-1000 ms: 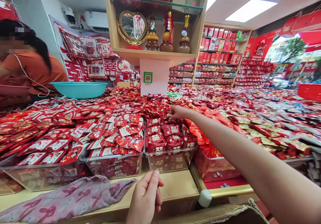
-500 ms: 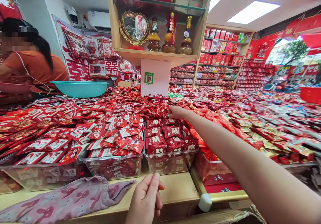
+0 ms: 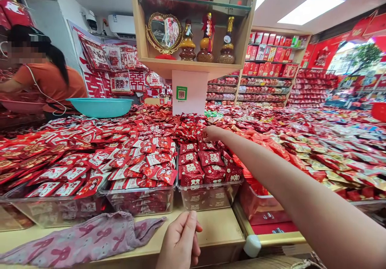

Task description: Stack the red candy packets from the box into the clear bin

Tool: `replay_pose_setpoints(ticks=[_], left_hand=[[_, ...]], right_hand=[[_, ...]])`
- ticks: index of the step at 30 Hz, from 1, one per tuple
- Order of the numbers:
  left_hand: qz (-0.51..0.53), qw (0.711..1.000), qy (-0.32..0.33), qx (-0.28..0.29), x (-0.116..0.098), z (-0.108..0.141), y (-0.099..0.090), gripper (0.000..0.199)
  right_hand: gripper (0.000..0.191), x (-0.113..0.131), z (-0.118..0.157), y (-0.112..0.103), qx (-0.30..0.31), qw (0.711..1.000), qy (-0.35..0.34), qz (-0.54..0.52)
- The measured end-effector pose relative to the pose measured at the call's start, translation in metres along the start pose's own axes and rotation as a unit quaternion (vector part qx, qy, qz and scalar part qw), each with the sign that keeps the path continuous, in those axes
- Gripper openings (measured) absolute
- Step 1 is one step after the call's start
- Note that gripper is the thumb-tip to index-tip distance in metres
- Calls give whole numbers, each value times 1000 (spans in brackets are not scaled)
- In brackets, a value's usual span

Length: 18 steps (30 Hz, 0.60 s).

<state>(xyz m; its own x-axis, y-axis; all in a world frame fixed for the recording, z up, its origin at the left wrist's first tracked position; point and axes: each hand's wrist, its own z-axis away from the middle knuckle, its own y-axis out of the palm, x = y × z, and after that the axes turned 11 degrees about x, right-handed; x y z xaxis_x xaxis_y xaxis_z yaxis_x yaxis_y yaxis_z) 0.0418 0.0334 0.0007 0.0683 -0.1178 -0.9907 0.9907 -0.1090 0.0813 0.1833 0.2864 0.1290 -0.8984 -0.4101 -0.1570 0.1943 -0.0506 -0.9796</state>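
Note:
My right hand (image 3: 213, 133) reaches far out over the rear of a clear plastic bin (image 3: 205, 198). Its fingers curl downward beside small dark-red packets (image 3: 211, 158) printed with white double-happiness characters; whether one is between them is hidden. Low in the middle, my left hand (image 3: 182, 239) is closed in front of that bin, thumb pressed on the bent fingers, and its inside cannot be seen. Left of the dark-red packets, another clear bin (image 3: 138, 202) is heaped with red-and-white packets (image 3: 158, 158).
A pink patterned cloth (image 3: 99, 239) lies on the counter edge (image 3: 211, 228). Behind the heaps are a turquoise basin (image 3: 101, 107) and a white post (image 3: 189, 92) under a display cabinet (image 3: 193, 66). Red packets (image 3: 271, 146) spread rightward. A person (image 3: 57, 80) in orange works at far left.
The view has shifted slightly, so most things appear a little further right. My right hand stays over the rear of the bin, and my left hand remains closed.

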Motion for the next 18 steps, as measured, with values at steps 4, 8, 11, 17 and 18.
replay_pose_setpoints(ticks=[4, 8, 11, 17, 18], left_hand=[[6, 1000, -1, 2, 0, 0, 1, 46], [6, 1000, 0, 2, 1, -1, 0, 47], [5, 1000, 1, 8, 1, 0, 0, 48], [3, 1000, -7, 11, 1, 0, 1, 47], [1, 1000, -8, 13, 1, 0, 1, 47]], right_hand=[[23, 2, -3, 3, -10, 1000, 5, 5], [27, 4, -7, 5, -22, 1000, 5, 1], [24, 0, -8, 3, -19, 1000, -14, -8], [21, -11, -12, -4, -12, 998, -46, -33], [21, -11, -13, -4, -18, 998, -45, -34]])
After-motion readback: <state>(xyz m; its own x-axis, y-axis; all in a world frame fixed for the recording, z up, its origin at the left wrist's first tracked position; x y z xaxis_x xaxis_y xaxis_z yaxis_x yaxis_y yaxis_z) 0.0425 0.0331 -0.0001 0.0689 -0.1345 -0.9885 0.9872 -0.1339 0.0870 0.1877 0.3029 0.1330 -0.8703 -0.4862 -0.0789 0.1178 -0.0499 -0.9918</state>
